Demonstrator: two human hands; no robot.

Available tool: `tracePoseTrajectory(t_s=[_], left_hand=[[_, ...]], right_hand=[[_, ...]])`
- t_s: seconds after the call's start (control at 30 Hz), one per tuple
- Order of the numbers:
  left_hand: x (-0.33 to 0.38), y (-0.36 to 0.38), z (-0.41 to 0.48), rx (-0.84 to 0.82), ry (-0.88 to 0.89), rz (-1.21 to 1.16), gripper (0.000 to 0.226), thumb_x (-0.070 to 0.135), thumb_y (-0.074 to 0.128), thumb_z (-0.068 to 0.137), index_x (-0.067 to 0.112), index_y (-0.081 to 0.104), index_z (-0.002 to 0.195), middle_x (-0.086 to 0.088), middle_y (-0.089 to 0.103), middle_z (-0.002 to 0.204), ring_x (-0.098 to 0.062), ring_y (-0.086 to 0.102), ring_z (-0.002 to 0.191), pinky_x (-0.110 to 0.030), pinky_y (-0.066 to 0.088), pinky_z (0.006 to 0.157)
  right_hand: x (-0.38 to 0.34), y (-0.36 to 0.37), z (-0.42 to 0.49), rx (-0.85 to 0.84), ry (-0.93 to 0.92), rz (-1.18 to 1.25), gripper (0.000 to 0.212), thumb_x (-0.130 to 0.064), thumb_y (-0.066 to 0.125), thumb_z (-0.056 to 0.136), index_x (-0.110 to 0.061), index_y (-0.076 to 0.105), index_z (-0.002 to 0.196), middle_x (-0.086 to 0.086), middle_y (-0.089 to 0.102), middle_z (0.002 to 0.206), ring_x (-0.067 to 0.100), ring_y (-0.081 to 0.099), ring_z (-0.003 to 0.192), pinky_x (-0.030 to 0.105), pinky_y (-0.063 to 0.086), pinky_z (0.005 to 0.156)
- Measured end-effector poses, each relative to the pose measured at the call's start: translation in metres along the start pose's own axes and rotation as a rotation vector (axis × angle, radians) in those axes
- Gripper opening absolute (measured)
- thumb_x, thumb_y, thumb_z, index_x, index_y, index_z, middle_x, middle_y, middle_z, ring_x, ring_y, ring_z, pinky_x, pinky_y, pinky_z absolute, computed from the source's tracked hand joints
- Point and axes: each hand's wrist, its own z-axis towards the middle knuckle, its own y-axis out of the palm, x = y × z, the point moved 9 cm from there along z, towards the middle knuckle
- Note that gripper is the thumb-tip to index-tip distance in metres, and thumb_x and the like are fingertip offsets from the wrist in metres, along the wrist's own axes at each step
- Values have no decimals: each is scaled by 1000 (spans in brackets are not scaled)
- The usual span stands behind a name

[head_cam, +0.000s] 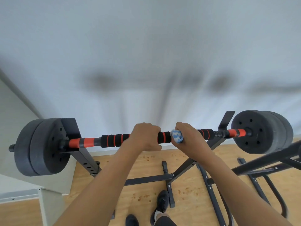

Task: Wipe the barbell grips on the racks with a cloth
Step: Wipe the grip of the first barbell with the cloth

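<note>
bright, even light | soft shadows on wall [146, 82] | wide-angle edge bending

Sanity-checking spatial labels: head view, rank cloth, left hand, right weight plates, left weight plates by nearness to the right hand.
1. cloth, in the right hand itself.
2. left hand, just left on the bar.
3. right weight plates, bar's right end.
4. left weight plates, far left end.

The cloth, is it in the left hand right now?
No, the blue and white cloth is wrapped round the barbell under the right hand, while the left hand grips the bar bare.
</note>
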Motion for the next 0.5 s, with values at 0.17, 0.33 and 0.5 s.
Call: tracePoseTrajectory(t_s=[0.17,0.33,0.5], left_hand=[[-7,23,10,-502,-21,-504,32,40,75,86,19,63,108,-1,78,75,-18,75,63,-31,59,68],[-12,22,18,-298,-50,-276,32,50,72,79,24,63,94,-1,72,70,-15,65,50,-32,62,66],[-6,13,10,-109,-25,-76,27,52,68,78,29,60,90,7,64,74,-15,65,66,-35,61,71]], right_hand=[[4,0,5,-2,24,15,27,-34,70,85,-27,44,88,-10,54,79,12,55,71,29,53,63],[8,0,9,30,43,73,25,-32,71,86,-23,48,88,-7,57,79,15,57,71,32,55,64],[9,4,12,27,42,145,28,-26,72,85,-23,45,81,-6,55,74,15,54,69,29,48,61]])
